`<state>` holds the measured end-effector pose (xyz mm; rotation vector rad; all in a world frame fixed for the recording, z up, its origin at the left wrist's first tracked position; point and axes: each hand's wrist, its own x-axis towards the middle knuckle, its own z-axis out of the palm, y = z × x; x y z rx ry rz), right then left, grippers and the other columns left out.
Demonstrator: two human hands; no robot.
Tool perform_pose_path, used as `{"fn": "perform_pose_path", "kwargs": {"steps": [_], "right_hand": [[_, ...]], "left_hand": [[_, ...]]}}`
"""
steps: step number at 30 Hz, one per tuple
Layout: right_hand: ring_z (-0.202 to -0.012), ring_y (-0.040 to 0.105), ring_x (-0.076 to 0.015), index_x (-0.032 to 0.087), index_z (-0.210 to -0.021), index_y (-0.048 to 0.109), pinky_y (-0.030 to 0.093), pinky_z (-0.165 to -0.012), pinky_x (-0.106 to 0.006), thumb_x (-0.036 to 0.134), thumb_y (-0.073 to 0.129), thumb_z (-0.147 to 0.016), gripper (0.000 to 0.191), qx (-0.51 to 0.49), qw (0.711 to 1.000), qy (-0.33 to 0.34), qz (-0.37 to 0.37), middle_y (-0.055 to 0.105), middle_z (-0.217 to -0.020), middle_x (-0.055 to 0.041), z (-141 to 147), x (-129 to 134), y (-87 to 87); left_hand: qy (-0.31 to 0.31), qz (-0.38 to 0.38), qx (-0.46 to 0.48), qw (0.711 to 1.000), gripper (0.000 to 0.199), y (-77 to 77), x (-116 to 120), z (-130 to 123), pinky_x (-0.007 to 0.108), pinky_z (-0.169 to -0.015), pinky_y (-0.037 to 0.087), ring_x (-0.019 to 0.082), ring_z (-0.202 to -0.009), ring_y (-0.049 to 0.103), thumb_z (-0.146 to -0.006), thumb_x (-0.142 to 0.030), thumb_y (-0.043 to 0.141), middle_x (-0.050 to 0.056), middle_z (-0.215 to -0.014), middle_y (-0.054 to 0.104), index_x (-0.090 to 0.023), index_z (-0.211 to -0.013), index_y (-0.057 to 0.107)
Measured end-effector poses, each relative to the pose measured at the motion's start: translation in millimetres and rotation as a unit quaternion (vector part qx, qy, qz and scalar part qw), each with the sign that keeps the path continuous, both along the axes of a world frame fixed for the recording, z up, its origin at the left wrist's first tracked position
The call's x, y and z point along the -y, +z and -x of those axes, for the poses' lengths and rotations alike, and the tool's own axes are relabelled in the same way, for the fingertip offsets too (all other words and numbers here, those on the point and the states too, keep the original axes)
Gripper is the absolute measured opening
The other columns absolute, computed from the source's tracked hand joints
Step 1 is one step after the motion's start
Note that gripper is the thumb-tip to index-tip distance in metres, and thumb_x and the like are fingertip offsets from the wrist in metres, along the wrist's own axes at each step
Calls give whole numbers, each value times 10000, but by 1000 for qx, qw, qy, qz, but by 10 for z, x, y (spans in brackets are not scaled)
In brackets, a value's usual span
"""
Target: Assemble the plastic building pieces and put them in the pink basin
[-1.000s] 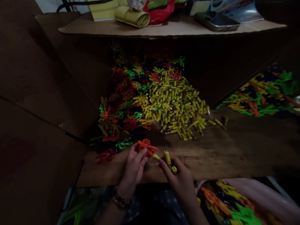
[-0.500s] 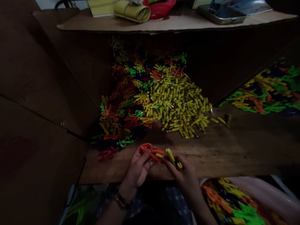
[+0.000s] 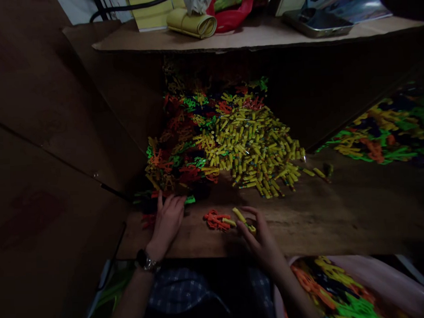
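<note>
So from the head camera, my left hand (image 3: 169,218) is palm down over the left end of the wooden desk (image 3: 306,225), fingers reaching away from me and a bit apart, loosely bent. They're right on or just above a green piece (image 3: 190,200) and some red pieces (image 3: 149,221). Honestly can't tell if I've got anything pinched under there, my own fingers cover it.

My right hand (image 3: 259,232) is over the front half of the desk, in a fairly narrow grip, thumb on one side and curled fingers on the other. It's holding a yellow tube (image 3: 240,215) that sticks up at a slant, plus a second yellow tube (image 3: 252,229) tucked in closer to the fingers.

Between my hands, near the front edge of the desk, there's an orange piece (image 3: 216,220) lying flat, neither hand closed on it. A short yellow tube (image 3: 229,222) sits at its right side, pointing at my right thumb. Too dark to say whether it's clipped on or only touching, or whether my thumb touches it.

Further back on the desk there's a big heap of yellow tubes (image 3: 254,152), with a tangle of mixed colored pieces (image 3: 176,146) along its left side. Another colorful pile (image 3: 376,133) is toward the back right.
</note>
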<state>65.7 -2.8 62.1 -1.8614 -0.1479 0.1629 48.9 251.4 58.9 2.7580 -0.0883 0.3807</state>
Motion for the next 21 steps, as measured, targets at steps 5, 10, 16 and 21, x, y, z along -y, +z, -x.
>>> {"fn": "perform_pose_path", "kwargs": {"steps": [5,10,16,21], "right_hand": [[-722,655,-181,192,-905,600,512,-646,-266,403,550,-827,230,57,997,33,25,693,-821,-55,37,-259,278],[-758,662,-175,206,-937,636,515,-686,-260,328,558,-840,175,198,976,-4,90,704,-856,-47,47,-313,368],[-736,662,-147,195,-989,624,509,-674,-222,221,516,-874,160,311,937,40,156,697,-836,-46,99,-306,380],[-720,654,-141,215,-999,649,482,-651,-208,201,495,-885,192,350,906,42,234,696,-798,-41,126,-284,377]], "left_hand": [[37,331,-53,941,244,191,370,64,325,-878,470,207,-972,602,-827,-250,522,72,-1049,659,-197,-1037,635],[45,491,-142,859,269,372,605,117,263,-810,490,198,-910,637,-748,-278,634,28,-992,700,-211,-1006,666],[47,473,-151,867,275,373,632,125,293,-870,472,212,-939,630,-744,-246,638,30,-1024,695,-219,-1014,681],[-12,488,-164,857,295,417,556,129,300,-866,484,227,-981,621,-764,-241,625,48,-1065,682,-217,-1053,678]]}}
